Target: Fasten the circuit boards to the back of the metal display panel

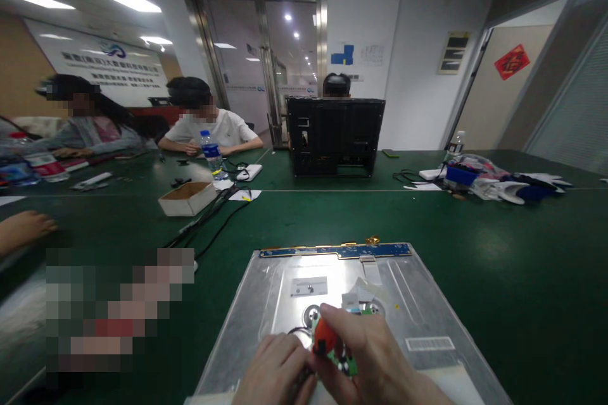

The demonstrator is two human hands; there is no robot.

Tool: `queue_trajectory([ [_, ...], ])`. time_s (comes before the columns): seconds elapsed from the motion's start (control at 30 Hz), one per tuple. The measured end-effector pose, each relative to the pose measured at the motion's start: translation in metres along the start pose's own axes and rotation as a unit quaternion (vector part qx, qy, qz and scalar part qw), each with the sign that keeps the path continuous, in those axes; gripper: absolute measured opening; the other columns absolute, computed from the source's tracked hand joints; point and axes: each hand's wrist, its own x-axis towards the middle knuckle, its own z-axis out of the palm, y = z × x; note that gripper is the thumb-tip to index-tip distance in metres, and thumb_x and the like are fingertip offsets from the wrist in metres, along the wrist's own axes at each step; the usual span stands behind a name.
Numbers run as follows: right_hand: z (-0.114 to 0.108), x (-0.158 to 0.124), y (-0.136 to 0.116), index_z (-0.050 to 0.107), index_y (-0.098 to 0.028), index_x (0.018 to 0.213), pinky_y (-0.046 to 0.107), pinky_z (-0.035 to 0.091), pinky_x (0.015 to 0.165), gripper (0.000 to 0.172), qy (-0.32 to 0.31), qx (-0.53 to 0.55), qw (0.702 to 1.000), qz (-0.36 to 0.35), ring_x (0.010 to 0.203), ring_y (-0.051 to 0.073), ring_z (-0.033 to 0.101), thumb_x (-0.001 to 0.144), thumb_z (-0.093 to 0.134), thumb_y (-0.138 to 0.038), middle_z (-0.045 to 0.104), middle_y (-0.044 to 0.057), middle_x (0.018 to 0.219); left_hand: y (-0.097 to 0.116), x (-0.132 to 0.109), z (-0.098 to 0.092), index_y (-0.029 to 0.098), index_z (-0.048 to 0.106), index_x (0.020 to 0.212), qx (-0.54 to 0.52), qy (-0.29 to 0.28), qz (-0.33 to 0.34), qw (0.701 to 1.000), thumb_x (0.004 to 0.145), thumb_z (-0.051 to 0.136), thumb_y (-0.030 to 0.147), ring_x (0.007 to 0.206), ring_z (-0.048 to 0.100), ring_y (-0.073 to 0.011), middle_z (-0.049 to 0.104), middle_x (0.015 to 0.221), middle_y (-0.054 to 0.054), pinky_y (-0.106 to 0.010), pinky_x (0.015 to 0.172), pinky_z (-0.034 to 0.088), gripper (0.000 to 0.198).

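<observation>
A flat metal display panel [266, 323] lies on the green table in front of me, with a blue circuit strip [327, 252] along its far edge. My right hand [375, 354] grips a screwdriver [325, 334] by its orange-red and black handle, over a small green circuit board [350, 366]. The screwdriver's tip is hidden. Close beside it, my left hand [278, 370] has its fingers curled at the board's left side; whatever they hold is hidden. A dark cable [299, 330] runs just above the left fingers. A flat ribbon cable [370, 269] descends from the blue strip.
Left of the panel, a person's arm [23, 231] reaches over the table. Beyond are an open cardboard box [187, 199], black cables [209, 221] and a water bottle [211, 153]. A black monitor housing [335, 137] stands at the back; plastic bags [494, 183] lie at right.
</observation>
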Motion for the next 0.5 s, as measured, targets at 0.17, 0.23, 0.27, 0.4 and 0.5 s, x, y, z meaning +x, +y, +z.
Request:
queue_trajectory([
  [0.17,0.0013,0.0014,0.0016,0.023,-0.017,0.151,0.029,0.056,0.052,0.062,0.002,0.029,0.999,-0.018,0.063,0.02,0.067,0.094,0.047,-0.016,0.074,0.008,0.09,0.0002,0.0017,-0.0024,0.024,0.059,0.087,0.0,0.002,0.001,1.0,0.083,0.052,0.017,0.07,0.065,-0.0222,0.068,0.08,-0.004,-0.031,0.062,0.052,0.011],
  [0.23,0.0018,0.0016,0.0012,0.022,-0.015,0.153,0.029,0.057,0.052,0.066,0.002,0.026,1.0,-0.014,0.064,0.021,0.068,0.091,0.046,-0.013,0.074,0.01,0.091,0.0006,0.003,-0.0047,0.025,0.06,0.09,-0.005,-0.008,0.008,1.0,0.083,0.052,0.017,0.07,0.065,-0.0221,0.068,0.081,-0.004,-0.031,0.062,0.052,0.013],
  [0.27,0.0019,0.0014,0.001,0.021,-0.014,0.153,0.029,0.057,0.052,0.067,-0.002,0.021,1.0,-0.013,0.063,0.02,0.068,0.091,0.045,-0.012,0.074,0.01,0.09,0.0005,0.0032,-0.0053,0.025,0.06,0.09,-0.006,-0.013,0.009,1.0,0.083,0.051,0.017,0.071,0.065,-0.0219,0.068,0.082,-0.005,-0.03,0.063,0.052,0.013],
  [0.4,0.0031,-0.0003,0.0009,0.024,-0.013,0.151,0.028,0.054,0.048,0.062,0.004,0.004,1.0,-0.008,0.054,0.018,0.064,0.093,0.044,-0.012,0.073,0.008,0.084,-0.001,0.0006,-0.0036,0.024,0.06,0.09,-0.005,-0.015,0.008,1.0,0.085,0.05,0.017,0.073,0.064,-0.0215,0.067,0.083,-0.005,-0.03,0.065,0.052,0.013],
  [0.5,0.0044,-0.0019,0.002,0.026,-0.014,0.151,0.027,0.054,0.048,0.059,0.016,0.007,1.0,-0.005,0.05,0.017,0.062,0.095,0.046,-0.015,0.073,0.006,0.082,-0.0017,-0.0017,-0.0011,0.024,0.061,0.09,0.003,-0.01,0.009,1.0,0.083,0.049,0.015,0.072,0.064,-0.0214,0.067,0.083,-0.004,-0.03,0.064,0.052,0.016],
])
